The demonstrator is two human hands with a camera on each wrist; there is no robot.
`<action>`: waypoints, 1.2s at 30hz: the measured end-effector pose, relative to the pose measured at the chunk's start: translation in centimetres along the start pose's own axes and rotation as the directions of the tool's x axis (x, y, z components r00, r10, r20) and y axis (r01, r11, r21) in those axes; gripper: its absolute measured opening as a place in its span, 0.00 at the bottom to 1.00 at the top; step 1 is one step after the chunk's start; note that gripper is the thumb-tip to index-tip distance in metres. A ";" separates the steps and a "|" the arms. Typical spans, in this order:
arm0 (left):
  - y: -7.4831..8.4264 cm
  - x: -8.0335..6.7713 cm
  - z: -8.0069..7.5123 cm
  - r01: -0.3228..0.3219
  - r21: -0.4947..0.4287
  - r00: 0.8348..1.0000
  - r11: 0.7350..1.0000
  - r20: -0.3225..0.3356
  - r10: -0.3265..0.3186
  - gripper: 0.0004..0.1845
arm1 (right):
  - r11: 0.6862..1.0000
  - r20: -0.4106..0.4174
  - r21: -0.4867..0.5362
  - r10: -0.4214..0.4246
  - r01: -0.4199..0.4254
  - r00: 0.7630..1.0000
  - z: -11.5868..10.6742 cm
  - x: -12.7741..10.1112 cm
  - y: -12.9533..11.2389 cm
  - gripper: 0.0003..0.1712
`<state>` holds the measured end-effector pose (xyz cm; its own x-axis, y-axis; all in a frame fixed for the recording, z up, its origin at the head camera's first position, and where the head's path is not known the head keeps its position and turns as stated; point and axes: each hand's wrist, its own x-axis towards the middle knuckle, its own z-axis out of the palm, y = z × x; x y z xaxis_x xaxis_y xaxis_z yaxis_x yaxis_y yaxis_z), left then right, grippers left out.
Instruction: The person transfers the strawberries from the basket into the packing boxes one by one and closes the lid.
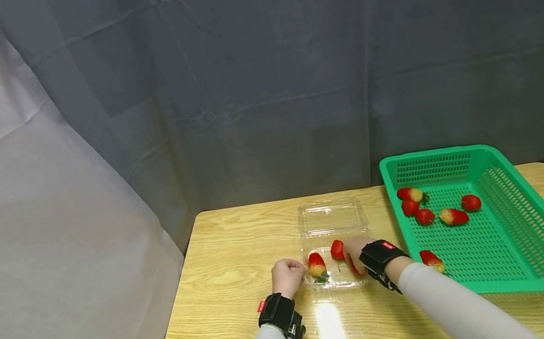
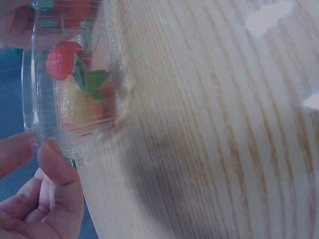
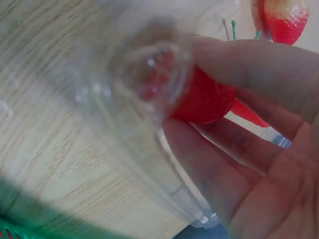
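Observation:
A clear plastic clamshell box (image 1: pixel 314 294) lies on the table with its lid (image 1: pixel 332 216) tipped open toward the back. At its left side, my left hand (image 1: pixel 288 277) pinches the rim between thumb and finger. Inside lie a red-and-yellow strawberry (image 1: pixel 316 264) with green leaves and a red strawberry (image 1: pixel 337 250). My right hand (image 1: pixel 356 251) reaches into the box's right part. Its thumb and fingers hold another red strawberry (image 3: pixel 207 99), beside the clear wall in the right wrist view. The fingers hide part of this fruit.
To the right stands a green plastic basket (image 1: pixel 541 226) with several strawberries inside, some by its left wall. Its left edge is close to my right forearm. The wooden table (image 1: pixel 231 248) ends at a grey cloth (image 1: pixel 266 104) behind.

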<state>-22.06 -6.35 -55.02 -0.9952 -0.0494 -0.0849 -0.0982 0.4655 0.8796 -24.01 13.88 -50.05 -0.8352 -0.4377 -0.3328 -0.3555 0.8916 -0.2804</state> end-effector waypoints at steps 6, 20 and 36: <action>-0.1 0.1 -0.1 0.008 -0.019 1.000 1.000 0.010 -0.007 0.03 | 0.999 0.010 0.037 0.020 -0.020 1.000 0.2 0.2 0.1 0.14; -0.1 0.1 -0.1 -0.006 -0.006 1.000 1.000 0.006 0.006 0.03 | 0.976 -0.072 0.206 -0.058 0.072 0.996 -6.1 -2.4 1.7 0.23; -0.5 0.4 -0.1 0.006 -0.012 1.000 1.000 0.012 -0.006 0.03 | 0.948 0.025 0.255 0.193 -0.193 0.981 -6.8 -7.9 12.4 0.21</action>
<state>-22.37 -6.74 -55.45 -0.9946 -0.0414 -0.0954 -0.1038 0.4549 0.8845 -24.69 29.12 -44.79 -0.8775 -0.2601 -0.4030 -0.0689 0.8999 -0.4306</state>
